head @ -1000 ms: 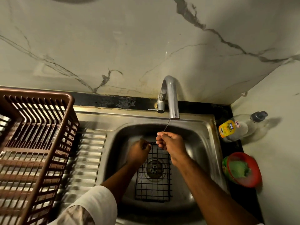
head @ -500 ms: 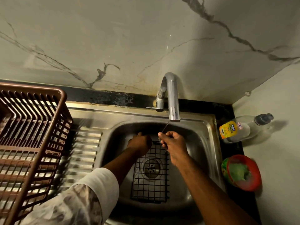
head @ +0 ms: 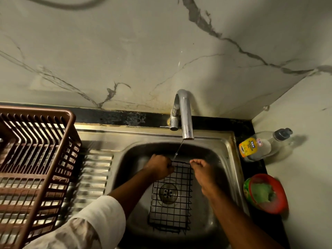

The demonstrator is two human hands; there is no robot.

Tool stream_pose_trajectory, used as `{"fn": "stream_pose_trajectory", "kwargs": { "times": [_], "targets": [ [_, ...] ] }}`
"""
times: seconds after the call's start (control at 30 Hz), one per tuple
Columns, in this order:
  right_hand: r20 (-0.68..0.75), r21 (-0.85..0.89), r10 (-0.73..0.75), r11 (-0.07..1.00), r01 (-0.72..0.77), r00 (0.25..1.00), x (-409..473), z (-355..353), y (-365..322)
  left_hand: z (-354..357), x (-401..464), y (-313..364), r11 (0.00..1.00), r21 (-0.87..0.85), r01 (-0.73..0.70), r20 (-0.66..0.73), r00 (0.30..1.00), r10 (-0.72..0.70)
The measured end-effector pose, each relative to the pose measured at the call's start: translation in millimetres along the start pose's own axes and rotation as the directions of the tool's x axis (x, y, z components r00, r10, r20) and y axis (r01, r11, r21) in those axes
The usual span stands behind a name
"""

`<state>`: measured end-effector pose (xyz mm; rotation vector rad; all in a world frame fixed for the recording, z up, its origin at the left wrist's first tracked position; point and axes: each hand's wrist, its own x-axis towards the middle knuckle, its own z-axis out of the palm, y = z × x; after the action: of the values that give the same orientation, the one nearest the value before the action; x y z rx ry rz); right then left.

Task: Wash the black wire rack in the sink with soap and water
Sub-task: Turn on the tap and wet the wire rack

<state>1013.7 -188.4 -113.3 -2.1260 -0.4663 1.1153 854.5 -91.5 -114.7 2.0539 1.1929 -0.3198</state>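
The black wire rack lies tilted in the steel sink, over the drain. Its far edge is raised under the tap. A thin stream of water falls from the tap onto that far edge. My left hand is closed on the rack's far left corner. My right hand is at the far right corner, with its curled fingertips on the wire. Both forearms reach in from below, and the left one hides part of the rack's left side.
A dishwash gel bottle lies on the black counter to the right of the sink. In front of it stands a red bowl with a green sponge. A brown plastic dish basket sits on the ribbed drainboard at left.
My right hand has moved from the middle of the rack's far edge, under the stream, to the far right corner. My left hand stays at the left corner.
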Motion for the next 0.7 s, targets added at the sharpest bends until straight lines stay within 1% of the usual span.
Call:
{"fn": "stream_pose_trajectory", "kwargs": {
  "times": [0.07, 0.1, 0.17, 0.2, 0.27, 0.3, 0.4, 0.43, 0.5, 0.53, 0.57, 0.63, 0.67, 0.7],
  "targets": [
    [-0.014, -0.038, -0.025, 0.999, 0.024, 1.0, 0, -5, -8, -9, -8, 2, 0.997, -0.015, -0.076, -0.043, 0.996, 0.075],
    [0.008, -0.032, -0.026, 0.999, 0.026, 1.0, -1, -9, -14, -14, -12, 2, 0.992, -0.022, -0.123, -0.068, 0.99, 0.122],
    [0.079, 0.042, -0.017, 0.999, 0.014, 0.997, -5, -17, -28, -25, -20, 2, 0.976, -0.048, -0.211, -0.108, 0.973, 0.205],
    [0.106, 0.107, -0.01, 0.994, -0.001, 0.994, -7, -21, -34, -31, -24, 3, 0.967, -0.075, -0.242, -0.125, 0.965, 0.232],
    [0.12, 0.217, -0.016, 0.976, -0.01, 0.993, -13, -28, -46, -43, -34, 4, 0.947, -0.168, -0.272, -0.162, 0.956, 0.245],
    [0.104, 0.226, -0.025, 0.974, 0.001, 0.994, -16, -30, -50, -48, -40, 4, 0.938, -0.228, -0.261, -0.173, 0.959, 0.225],
    [0.082, 0.217, -0.072, 0.975, 0.053, 0.994, -28, -29, -56, -55, -57, 0, 0.91, -0.354, -0.218, -0.207, 0.967, 0.151],
    [0.076, 0.219, -0.104, 0.972, 0.085, 0.992, -32, -27, -58, -53, -62, -3, 0.908, -0.357, -0.219, -0.253, 0.958, 0.131],
    [0.046, 0.22, -0.175, 0.962, 0.161, 0.983, -41, -22, -62, -48, -71, -5, 0.932, -0.289, -0.221, -0.371, 0.923, 0.104],
    [0.025, 0.216, -0.208, 0.956, 0.198, 0.978, -45, -20, -65, -46, -78, 1, 0.938, -0.263, -0.224, -0.403, 0.909, 0.105],
    [0.001, 0.195, -0.237, 0.953, 0.232, 0.972, -47, -17, -67, -43, -84, 9, 0.941, -0.248, -0.231, -0.402, 0.908, 0.117],
    [-0.042, 0.093, -0.278, 0.955, 0.281, 0.96, -49, -13, -71, -37, -96, 31, 0.936, -0.241, -0.258, -0.334, 0.927, 0.17],
    [-0.063, 0.039, -0.288, 0.956, 0.291, 0.956, -50, -12, -72, -34, -100, 41, 0.928, -0.248, -0.277, -0.327, 0.926, 0.189],
    [-0.086, 0.005, -0.288, 0.957, 0.29, 0.954, -50, -11, -73, -31, -102, 50, 0.92, -0.262, -0.291, -0.352, 0.917, 0.19]
  ]
}}
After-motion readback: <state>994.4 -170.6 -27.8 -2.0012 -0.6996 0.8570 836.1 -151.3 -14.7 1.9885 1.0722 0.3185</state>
